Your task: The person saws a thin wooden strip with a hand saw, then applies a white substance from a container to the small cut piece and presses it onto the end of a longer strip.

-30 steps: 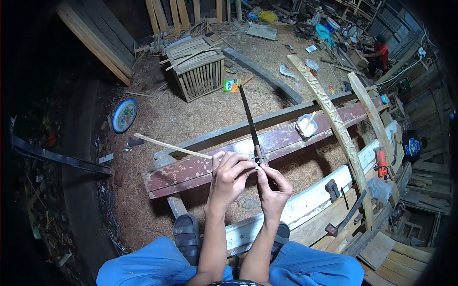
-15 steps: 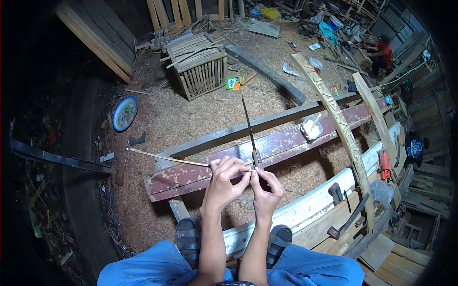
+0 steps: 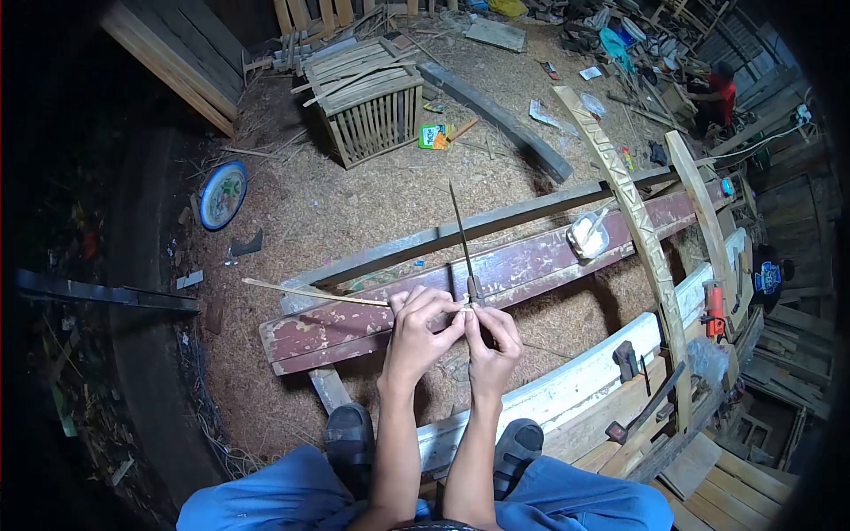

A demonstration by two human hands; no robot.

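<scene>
My left hand [image 3: 416, 329] is closed around a thin wooden strip [image 3: 314, 293], which sticks out to the left over a worn maroon plank [image 3: 354, 326]. Thumb and fingers of my right hand [image 3: 493, 336] are pinched together, nearly touching the left fingertips. A small pale bit in line with the strip shows between the two pinches. Just beyond the fingertips stands a long, narrow dark blade [image 3: 461, 232], its broad end at my fingers and its point away from me. How the blade is held at its base is hidden.
A white tub [image 3: 588, 236] sits on the plank. Right of it lies a notched curved timber [image 3: 620, 177]. A hammer-like tool [image 3: 625, 361] and a red tool [image 3: 714, 308] rest at the right. Further off are a slatted crate [image 3: 376, 115], a round basin [image 3: 223, 195] and a person in red [image 3: 719, 93].
The view has shifted slightly, so the background sits a little differently. Both hands stay together at the blade's base, with only small finger movement.
</scene>
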